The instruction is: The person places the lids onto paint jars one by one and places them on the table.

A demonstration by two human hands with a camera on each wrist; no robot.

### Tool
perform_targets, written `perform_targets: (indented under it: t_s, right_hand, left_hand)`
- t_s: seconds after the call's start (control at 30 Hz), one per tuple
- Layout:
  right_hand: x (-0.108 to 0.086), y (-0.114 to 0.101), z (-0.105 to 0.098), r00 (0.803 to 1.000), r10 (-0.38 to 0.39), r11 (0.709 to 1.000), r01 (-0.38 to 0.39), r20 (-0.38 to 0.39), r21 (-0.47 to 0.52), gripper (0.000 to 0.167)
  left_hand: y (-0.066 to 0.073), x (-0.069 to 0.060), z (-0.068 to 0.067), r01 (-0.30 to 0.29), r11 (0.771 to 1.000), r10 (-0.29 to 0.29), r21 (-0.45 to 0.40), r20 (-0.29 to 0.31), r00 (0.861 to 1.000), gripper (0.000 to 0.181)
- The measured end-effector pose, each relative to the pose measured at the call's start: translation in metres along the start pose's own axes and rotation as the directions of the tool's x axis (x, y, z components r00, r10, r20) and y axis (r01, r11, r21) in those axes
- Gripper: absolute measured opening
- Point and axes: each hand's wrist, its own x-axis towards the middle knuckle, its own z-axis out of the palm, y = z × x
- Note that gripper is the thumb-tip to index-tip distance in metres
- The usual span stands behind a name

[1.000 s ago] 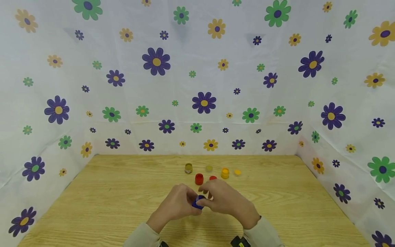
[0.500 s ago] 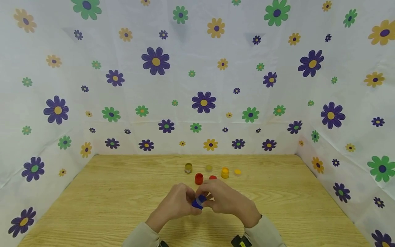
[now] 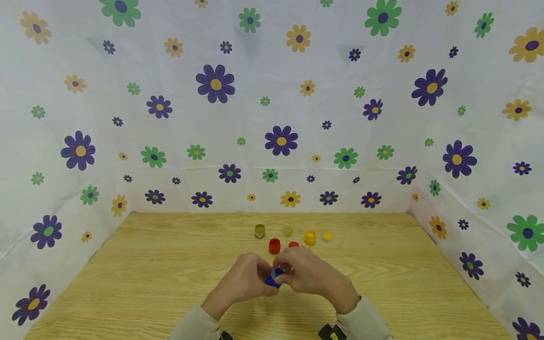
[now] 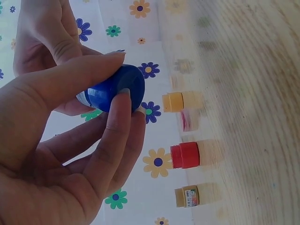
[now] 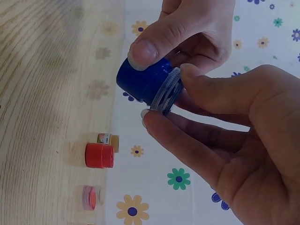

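Note:
A small blue paint jar (image 5: 143, 82) is held tilted above the table between both hands. My left hand (image 3: 246, 279) grips the jar's body between thumb and fingers, as the left wrist view shows from the base side. On the ribbed clear lid (image 5: 166, 90) at the jar's other end, my right hand (image 3: 308, 274) pinches the rim with thumb and fingertips. The lid sits on the jar's mouth, with blue paint smeared inside it. Just beyond the hands stands a red paint jar (image 3: 274, 246), and its red lid (image 3: 293, 244) is partly covered by the right hand in the head view.
Farther back on the wooden table (image 3: 170, 264) stand an olive-gold jar (image 3: 259, 231) and a yellow jar (image 3: 310, 238). An olive lid (image 3: 287, 232) and a yellow lid (image 3: 327, 237) lie beside them. Flowered white sheeting (image 3: 250, 113) encloses the back and sides.
The right fingers open away from the lid, then close round its rim again in a slightly shifted grip. The left hand holds the jar in nearly the same place throughout.

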Motion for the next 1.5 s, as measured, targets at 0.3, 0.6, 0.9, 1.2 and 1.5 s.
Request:
perform_targets:
  t_s: [0.3,0.6,0.9,1.2,1.5]
  right_hand:
    - [0.003,0.001,0.001,0.999,0.037,0.999,-0.037,0.011,-0.017,0.012]
    - [0.003,0.002,0.002,0.998,0.065,0.997,-0.066,-0.014,-0.036,0.026]
    - [0.000,0.009,-0.004,0.997,0.080,0.997,-0.080,-0.001,0.011,0.017]
    - [-0.002,0.010,-0.004,0.998,-0.004,0.985,-0.006,0.060,0.171,0.024]
    - [0.000,0.009,-0.002,1.000,0.011,0.996,-0.013,0.022,0.088,0.014]
  left_hand:
    - [0.000,-0.001,0.001,0.010,1.000,-0.010,0.001,0.009,1.000,0.019]
    - [-0.001,0.001,0.001,-0.002,1.000,0.002,0.001,0.016,1.000,0.019]
    - [-0.001,0.000,-0.001,0.007,1.000,-0.007,0.025,-0.010,1.000,0.025]
    - [-0.002,0.000,-0.001,-0.012,1.000,0.012,0.011,-0.012,1.000,0.024]
    - [-0.002,0.000,-0.002,-0.005,1.000,0.005,0.010,0.000,1.000,0.020]
